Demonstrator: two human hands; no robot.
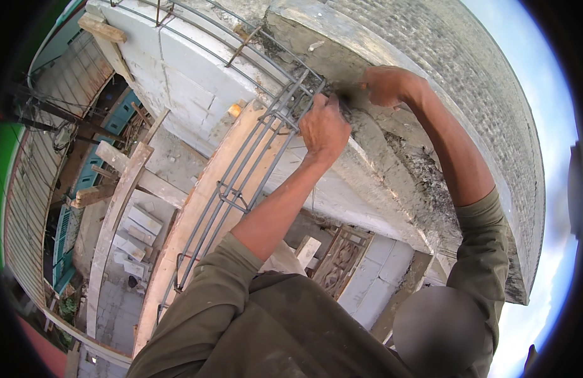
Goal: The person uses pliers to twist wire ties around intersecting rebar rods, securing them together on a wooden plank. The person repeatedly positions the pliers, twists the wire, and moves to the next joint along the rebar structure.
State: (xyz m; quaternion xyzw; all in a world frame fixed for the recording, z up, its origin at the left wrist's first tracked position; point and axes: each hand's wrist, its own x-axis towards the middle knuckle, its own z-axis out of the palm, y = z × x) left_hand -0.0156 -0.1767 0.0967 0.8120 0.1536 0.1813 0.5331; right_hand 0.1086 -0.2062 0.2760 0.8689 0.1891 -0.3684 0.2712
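Note:
A cage of grey steel rebar (246, 150) runs along a wooden board and meets a second run of rebar (231, 53) at the corner. At that corner my left hand (325, 131) is closed, its fingers curled on the bar ends. To its right, my right hand (395, 86) is a closed fist over the rough cement ledge (316, 53), thumb side toward the joint. A dark blur lies between the two hands. What the right hand grips is smeared and cannot be made out. Thin stirrups tie the long bars together.
White block wall (171, 63) stands at the upper left. The long wooden form board (197, 195) edges a drop to a lower floor with loose blocks (137, 230). Timber braces (115, 214) cross at left. A grey textured roof (455, 69) slopes away at right.

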